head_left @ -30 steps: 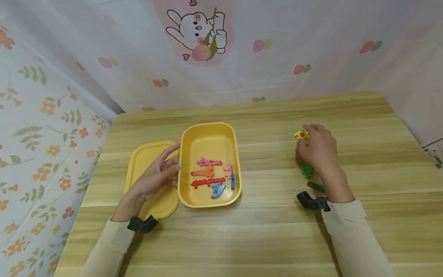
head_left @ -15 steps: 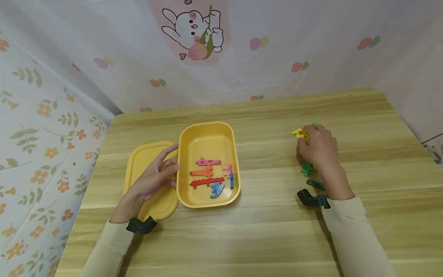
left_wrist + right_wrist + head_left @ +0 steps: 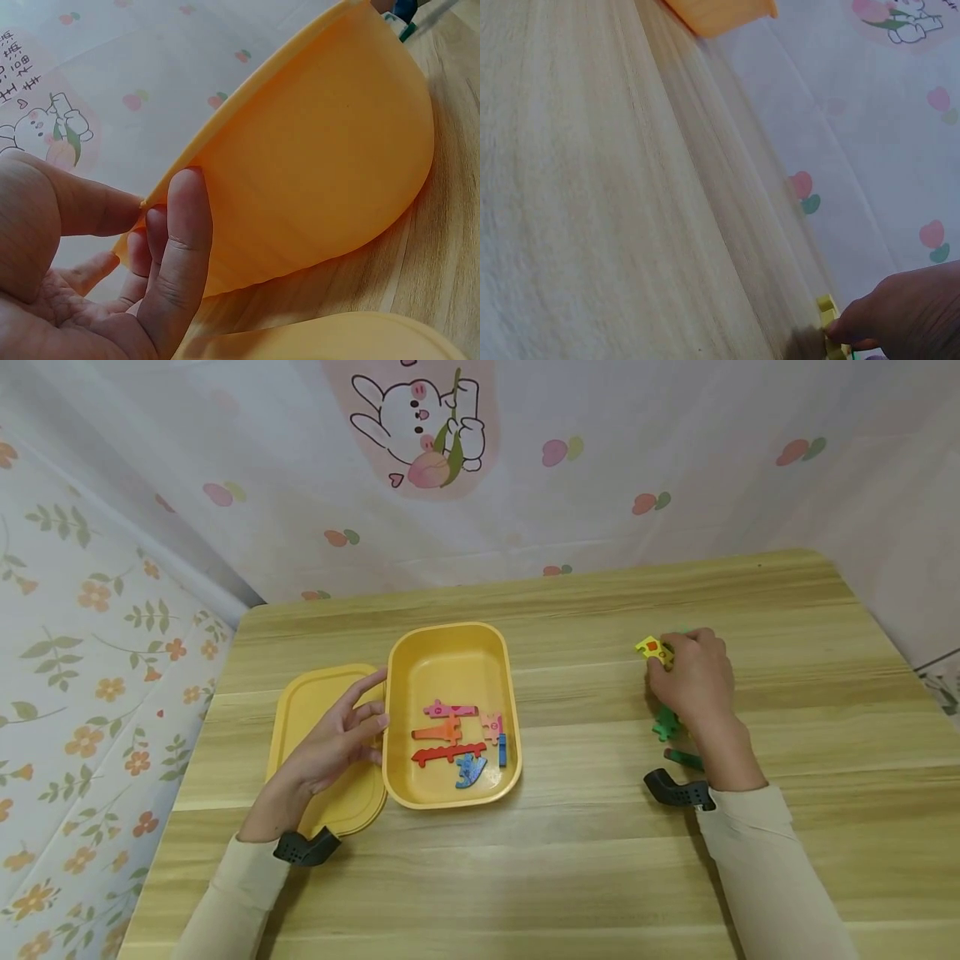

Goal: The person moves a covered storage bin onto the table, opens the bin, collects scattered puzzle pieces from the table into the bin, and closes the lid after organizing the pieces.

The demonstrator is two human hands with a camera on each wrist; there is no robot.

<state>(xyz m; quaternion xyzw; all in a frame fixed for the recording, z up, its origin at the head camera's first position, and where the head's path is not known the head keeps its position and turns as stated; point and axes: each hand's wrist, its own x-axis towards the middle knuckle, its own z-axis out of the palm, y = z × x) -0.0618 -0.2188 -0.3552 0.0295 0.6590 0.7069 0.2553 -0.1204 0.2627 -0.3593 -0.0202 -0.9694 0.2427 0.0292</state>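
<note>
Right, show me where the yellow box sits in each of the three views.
Head: the yellow box is left of centre on the table, the left hand touching its left wall.
Left wrist: the box's outer wall fills the middle.
Right wrist: only a corner shows at the top edge.
Shared landmark: the rabbit picture on the back wall.

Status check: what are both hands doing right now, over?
Left hand open against yellow box. Right hand pinching yellow piece. Green pieces beside it; path clear.
</note>
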